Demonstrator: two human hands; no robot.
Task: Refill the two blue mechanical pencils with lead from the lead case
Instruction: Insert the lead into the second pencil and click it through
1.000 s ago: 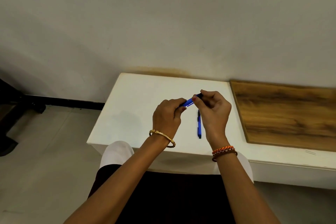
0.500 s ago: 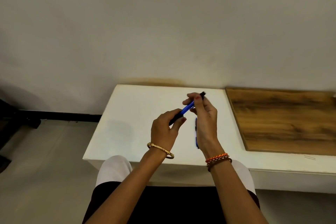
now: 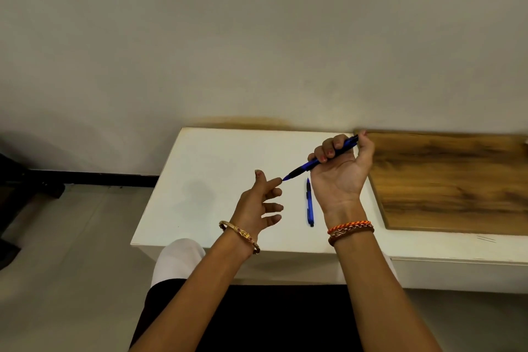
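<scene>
Blue plastic mechanical pencil with black grip (image 3: 320, 160) is in the right hand (image 3: 341, 173), fingers wrapped round the barrel, thumb at the top end, palm facing the camera. Pencil is tilted, tip pointing down-left, raised above the white rectangular tabletop (image 3: 223, 157). Left hand (image 3: 261, 204) holds nothing, fingers spread wide; its index fingertip is touching or just beside the pencil tip, can't tell which. Second blue mechanical pencil (image 3: 309, 203) lies flat on the white top between the two hands, just beside the right wrist, tip pointing away from the person. Brown wood-grain board (image 3: 451, 180) sits on the right, against the wall. Gold bangle (image 3: 241, 234) on left wrist, orange braided thread bands (image 3: 350, 228) on right wrist.
</scene>
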